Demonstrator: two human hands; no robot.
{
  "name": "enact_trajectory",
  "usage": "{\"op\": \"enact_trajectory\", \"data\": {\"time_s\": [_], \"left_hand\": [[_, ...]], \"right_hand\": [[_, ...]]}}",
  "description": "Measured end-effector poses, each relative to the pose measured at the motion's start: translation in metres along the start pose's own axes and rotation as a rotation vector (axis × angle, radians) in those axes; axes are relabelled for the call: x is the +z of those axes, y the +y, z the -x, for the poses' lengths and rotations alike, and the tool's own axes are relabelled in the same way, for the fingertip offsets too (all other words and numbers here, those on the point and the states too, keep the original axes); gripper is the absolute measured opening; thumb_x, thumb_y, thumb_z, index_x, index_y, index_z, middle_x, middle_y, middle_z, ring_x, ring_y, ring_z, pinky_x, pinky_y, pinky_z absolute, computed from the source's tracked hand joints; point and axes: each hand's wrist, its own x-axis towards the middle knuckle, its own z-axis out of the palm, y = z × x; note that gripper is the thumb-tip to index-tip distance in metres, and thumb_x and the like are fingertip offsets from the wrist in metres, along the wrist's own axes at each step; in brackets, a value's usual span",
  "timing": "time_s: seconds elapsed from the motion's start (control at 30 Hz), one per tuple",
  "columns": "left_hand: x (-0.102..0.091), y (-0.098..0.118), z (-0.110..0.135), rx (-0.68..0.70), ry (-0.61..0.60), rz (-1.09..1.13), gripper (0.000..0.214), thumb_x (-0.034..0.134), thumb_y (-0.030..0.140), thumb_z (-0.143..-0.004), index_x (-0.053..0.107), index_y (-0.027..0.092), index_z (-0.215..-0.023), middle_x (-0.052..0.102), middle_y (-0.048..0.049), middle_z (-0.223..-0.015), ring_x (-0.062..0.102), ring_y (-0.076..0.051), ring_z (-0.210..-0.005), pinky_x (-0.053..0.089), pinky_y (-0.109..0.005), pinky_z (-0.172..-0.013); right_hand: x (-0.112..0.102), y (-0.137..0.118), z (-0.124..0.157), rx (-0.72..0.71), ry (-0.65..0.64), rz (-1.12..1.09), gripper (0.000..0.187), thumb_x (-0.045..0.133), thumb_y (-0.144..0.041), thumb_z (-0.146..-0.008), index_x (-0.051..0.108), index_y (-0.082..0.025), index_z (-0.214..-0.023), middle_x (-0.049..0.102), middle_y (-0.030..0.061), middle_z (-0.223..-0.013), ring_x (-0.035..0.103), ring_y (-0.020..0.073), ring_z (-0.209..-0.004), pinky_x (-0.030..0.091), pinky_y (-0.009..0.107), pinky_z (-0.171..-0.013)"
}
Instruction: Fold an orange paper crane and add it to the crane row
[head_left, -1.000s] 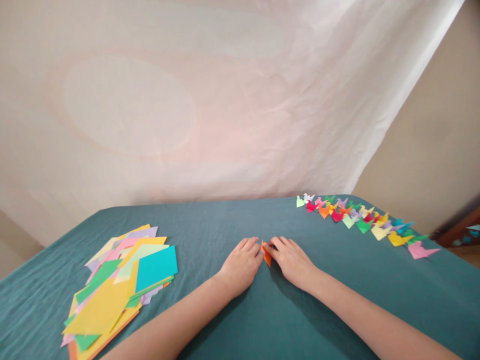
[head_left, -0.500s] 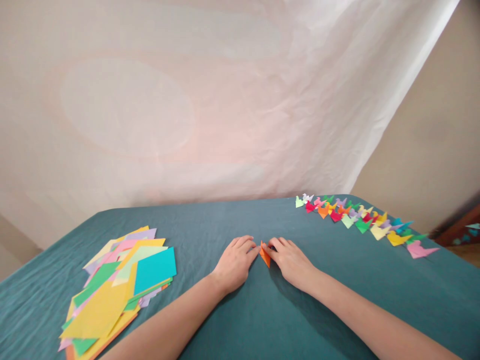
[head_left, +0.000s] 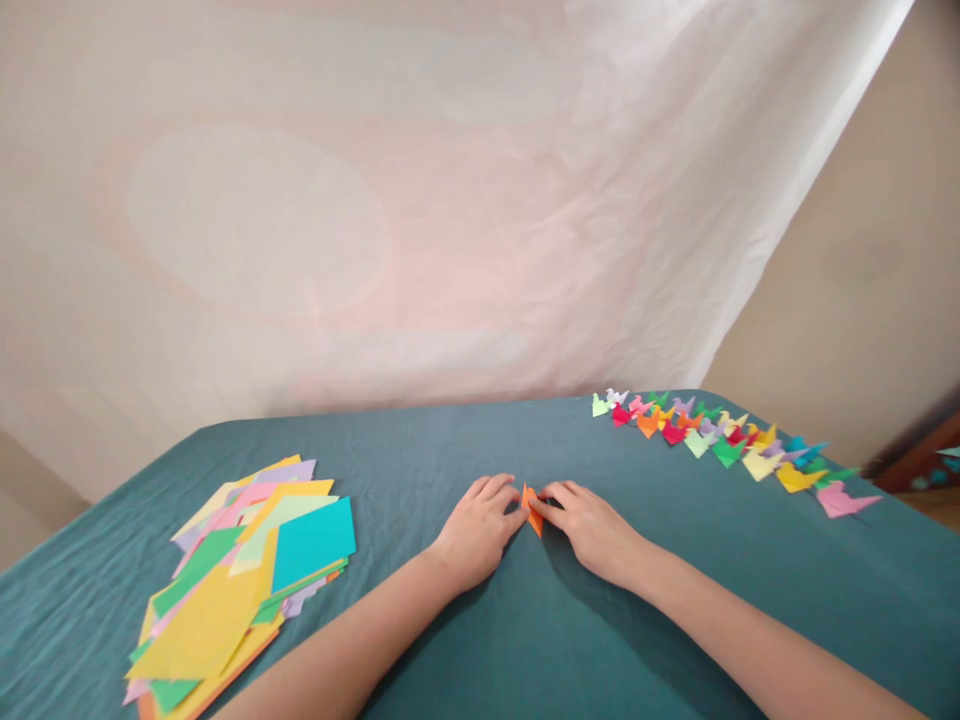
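A small folded piece of orange paper (head_left: 535, 520), narrow and pointed, lies between my two hands at the middle of the table. My left hand (head_left: 480, 530) has its fingertips at the paper's left edge, thumb and fingers drawn together. From the other side, my right hand (head_left: 589, 525) pinches the paper between thumb and fingers. Parts of the paper are hidden under the fingertips.
A loose pile of coloured paper sheets (head_left: 202, 620) lies at the left, with a blue sheet (head_left: 313, 543) on top. Rows of folded paper birds (head_left: 727, 452) stand at the far right of the green-clothed table (head_left: 420, 440). Behind hangs a pale sheet (head_left: 465, 200).
Both hands stay at the orange paper, with only slight shifts of the fingers. The whole view has moved a few pixels.
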Motion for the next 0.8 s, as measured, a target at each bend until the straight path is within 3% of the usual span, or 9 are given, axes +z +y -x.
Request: {"op": "enact_trajectory", "data": {"time_s": [0.13,0.8], "left_hand": [[0.002,0.000,-0.001,0.003,0.000,-0.005,0.031,0.043,0.016,-0.089,0.056,0.022,-0.117,0.055,-0.0080,-0.112,0.035,-0.024,-0.123,0.030,-0.042,-0.102],[-0.004,0.005,-0.005,0.018,-0.019,-0.046,0.025,0.046,0.016,-0.088,0.061,0.017,-0.107,0.058,-0.0092,-0.106,0.039,-0.023,-0.120,0.030,-0.040,-0.100]], "right_hand": [[-0.003,0.004,0.006,-0.047,-0.030,-0.066,0.046,0.040,-0.004,-0.083,0.051,-0.021,-0.125,0.052,0.0103,-0.117,0.045,0.0205,-0.109,0.039,0.034,-0.092],[-0.016,0.002,0.001,-0.014,-0.098,-0.093,0.043,0.040,-0.007,-0.083,0.057,-0.022,-0.120,0.056,0.0084,-0.119,0.051,0.0206,-0.109,0.039,0.033,-0.092]]}}
